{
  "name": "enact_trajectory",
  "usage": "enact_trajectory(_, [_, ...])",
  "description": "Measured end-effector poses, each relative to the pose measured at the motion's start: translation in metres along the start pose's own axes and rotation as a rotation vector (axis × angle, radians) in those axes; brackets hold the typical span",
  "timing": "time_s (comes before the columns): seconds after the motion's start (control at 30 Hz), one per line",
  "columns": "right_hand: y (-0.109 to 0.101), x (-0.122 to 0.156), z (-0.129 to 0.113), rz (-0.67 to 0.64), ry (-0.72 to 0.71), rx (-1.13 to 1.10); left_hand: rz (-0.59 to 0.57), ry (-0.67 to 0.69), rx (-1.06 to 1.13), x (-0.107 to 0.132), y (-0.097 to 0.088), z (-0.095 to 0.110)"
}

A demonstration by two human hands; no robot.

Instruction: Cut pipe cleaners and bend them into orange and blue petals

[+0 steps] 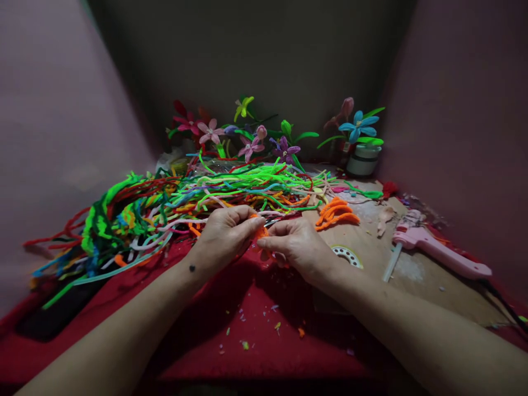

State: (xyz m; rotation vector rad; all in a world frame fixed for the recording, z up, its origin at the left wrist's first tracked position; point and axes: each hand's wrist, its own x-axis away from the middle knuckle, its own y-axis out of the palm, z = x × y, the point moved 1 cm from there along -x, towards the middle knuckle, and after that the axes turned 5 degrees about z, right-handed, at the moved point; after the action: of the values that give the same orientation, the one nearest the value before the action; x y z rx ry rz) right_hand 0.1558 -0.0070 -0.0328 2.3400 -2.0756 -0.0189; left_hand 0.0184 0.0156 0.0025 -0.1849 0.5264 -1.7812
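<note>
Red-draped surface [256,313], heaped with a pile of pipe cleaners [165,201]. Just before the pile, left hand [226,230] pinching a short orange piece [260,232], right hand [296,246] gripping its other end. Right of the pile, orange stems [336,214], pink glue gun [437,254].

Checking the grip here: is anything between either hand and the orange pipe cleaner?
Nothing visible. The left hand and the right hand both pinch the orange pipe cleaner directly, above the red cloth.
</note>
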Motion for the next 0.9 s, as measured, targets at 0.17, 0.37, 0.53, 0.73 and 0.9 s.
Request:
enact_trajectory(0.17, [0.002, 0.000, 0.000, -0.040, 0.048, -0.053, -0.050, 0.084, -0.098, -0.003, -0.005, -0.002])
enact_trajectory(0.37, [0.004, 0.001, 0.002, -0.087, 0.096, -0.081, -0.125, 0.101, -0.080, -0.003, -0.005, -0.003])
enact_trajectory(0.53, [0.005, 0.001, -0.002, -0.127, 0.105, -0.056, -0.152, -0.018, -0.029, -0.004, -0.005, -0.008])
enact_trajectory(0.73, [0.003, 0.002, -0.003, -0.136, 0.120, -0.096, -0.345, -0.198, 0.281, -0.008, -0.012, -0.015])
enact_trajectory(0.9, [0.001, 0.001, 0.000, -0.202, 0.116, -0.118, -0.401, -0.158, 0.237, -0.005, -0.014, -0.010])
